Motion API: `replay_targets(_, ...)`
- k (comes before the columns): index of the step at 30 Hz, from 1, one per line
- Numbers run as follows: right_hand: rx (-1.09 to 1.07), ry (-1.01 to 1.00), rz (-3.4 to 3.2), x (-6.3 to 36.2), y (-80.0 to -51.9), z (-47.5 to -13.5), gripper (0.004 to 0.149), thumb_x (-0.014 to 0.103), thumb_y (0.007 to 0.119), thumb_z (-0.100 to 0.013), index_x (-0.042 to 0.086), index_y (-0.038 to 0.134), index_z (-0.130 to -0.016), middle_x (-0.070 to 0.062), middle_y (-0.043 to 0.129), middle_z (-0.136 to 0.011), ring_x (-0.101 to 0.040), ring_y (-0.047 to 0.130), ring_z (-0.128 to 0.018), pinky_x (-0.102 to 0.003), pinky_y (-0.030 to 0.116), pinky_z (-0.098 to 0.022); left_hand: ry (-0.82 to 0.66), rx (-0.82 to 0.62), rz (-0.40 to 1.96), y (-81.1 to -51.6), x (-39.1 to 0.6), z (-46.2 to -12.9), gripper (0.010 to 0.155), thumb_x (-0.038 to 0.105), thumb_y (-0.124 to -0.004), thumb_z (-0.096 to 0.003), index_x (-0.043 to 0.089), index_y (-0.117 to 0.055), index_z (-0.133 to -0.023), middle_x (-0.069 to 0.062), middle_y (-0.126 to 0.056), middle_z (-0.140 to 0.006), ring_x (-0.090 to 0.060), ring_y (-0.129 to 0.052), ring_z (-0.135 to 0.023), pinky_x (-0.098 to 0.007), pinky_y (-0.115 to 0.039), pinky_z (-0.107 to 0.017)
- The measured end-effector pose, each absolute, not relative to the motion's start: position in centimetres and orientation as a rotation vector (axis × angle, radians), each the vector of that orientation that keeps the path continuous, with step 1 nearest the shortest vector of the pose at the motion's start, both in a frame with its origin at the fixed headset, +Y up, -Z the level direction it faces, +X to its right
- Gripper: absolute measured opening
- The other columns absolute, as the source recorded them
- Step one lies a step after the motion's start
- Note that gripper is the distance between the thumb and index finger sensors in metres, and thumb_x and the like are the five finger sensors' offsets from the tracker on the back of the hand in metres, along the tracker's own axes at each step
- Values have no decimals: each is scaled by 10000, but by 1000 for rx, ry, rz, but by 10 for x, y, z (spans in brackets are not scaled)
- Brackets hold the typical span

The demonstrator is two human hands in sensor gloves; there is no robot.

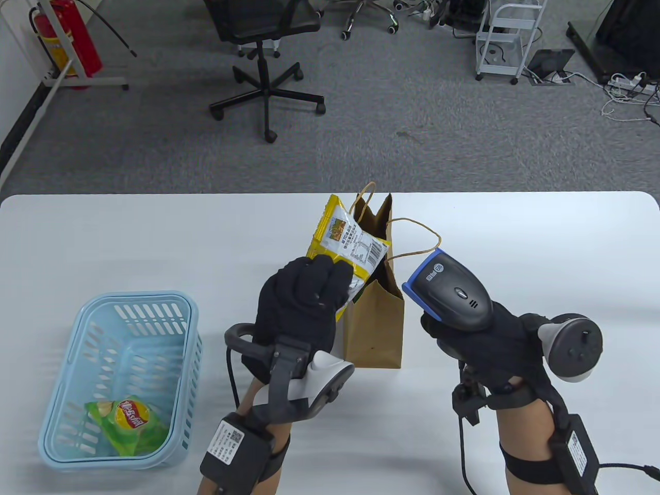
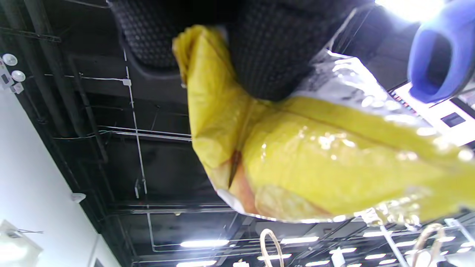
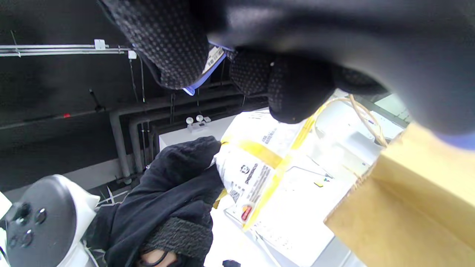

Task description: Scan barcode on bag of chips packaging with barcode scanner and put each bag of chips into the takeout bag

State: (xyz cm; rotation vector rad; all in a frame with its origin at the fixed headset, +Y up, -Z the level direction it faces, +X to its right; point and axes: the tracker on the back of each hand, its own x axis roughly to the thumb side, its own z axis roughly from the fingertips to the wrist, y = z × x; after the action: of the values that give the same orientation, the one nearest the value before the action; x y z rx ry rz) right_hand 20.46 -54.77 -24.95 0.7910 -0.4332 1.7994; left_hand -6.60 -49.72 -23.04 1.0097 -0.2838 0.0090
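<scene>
My left hand (image 1: 309, 296) grips a yellow bag of chips (image 1: 344, 242) by its lower end and holds it above the open brown paper takeout bag (image 1: 375, 325), its white printed back with the barcode turned toward the right. The yellow bag (image 2: 315, 155) fills the left wrist view under my gloved fingers (image 2: 267, 55). My right hand (image 1: 464, 335) grips a black barcode scanner (image 1: 448, 291) with a blue nose, pointed left at the chip bag from a short distance. In the right wrist view the chip bag (image 3: 256, 167) and the takeout bag (image 3: 404, 196) lie below my fingers (image 3: 170, 44).
A light blue plastic basket (image 1: 121, 379) stands at the front left of the white table (image 1: 154, 242), holding a green bag of chips (image 1: 129, 420). The takeout bag's paper handles (image 1: 412, 237) stick up. An office chair (image 1: 263, 51) stands on the floor beyond the table.
</scene>
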Motion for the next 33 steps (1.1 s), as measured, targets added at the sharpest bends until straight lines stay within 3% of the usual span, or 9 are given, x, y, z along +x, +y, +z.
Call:
replay_targets(9, 791, -470, 1729, 221, -540, -242, 588, 345, 846, -583, -74, 711, -973, -207, 920, -778, -355, 1059, -534, -550, 860, -417, -214, 910, -139, -500, -18, -267, 351, 210, -888, -523, 339, -804, -839, 40, -770, -902, -266, -889, -715, -399, -809, -567)
replay_targets(17, 781, -483, 1687, 231, -538, -241, 590, 346, 845, -584, -74, 709, -974, -207, 918, -779, -355, 1059, -535, -551, 859, -418, -181, 839, -250, -513, -8, -293, 353, 200, -868, -535, 340, -792, -850, 39, -745, -914, -271, -859, -722, -399, -786, -579)
replay_targets(26, 768, -489, 1684, 234, -537, -241, 588, 345, 845, -584, -74, 710, -973, -207, 920, -778, -355, 1059, -536, -550, 860, -418, -229, 800, -371, -527, 8, -299, 352, 195, -880, -525, 349, -814, -835, 54, -757, -914, -266, -863, -722, -399, -789, -579)
replay_targets(33, 768, -488, 1685, 234, -537, -241, 588, 345, 845, -585, -75, 710, -973, -209, 919, -779, -356, 1059, -536, -551, 859, -419, -289, 684, -407, -532, 11, -302, 376, 228, -878, -513, 365, -832, -860, 75, -778, -936, -256, -876, -767, -408, -793, -606)
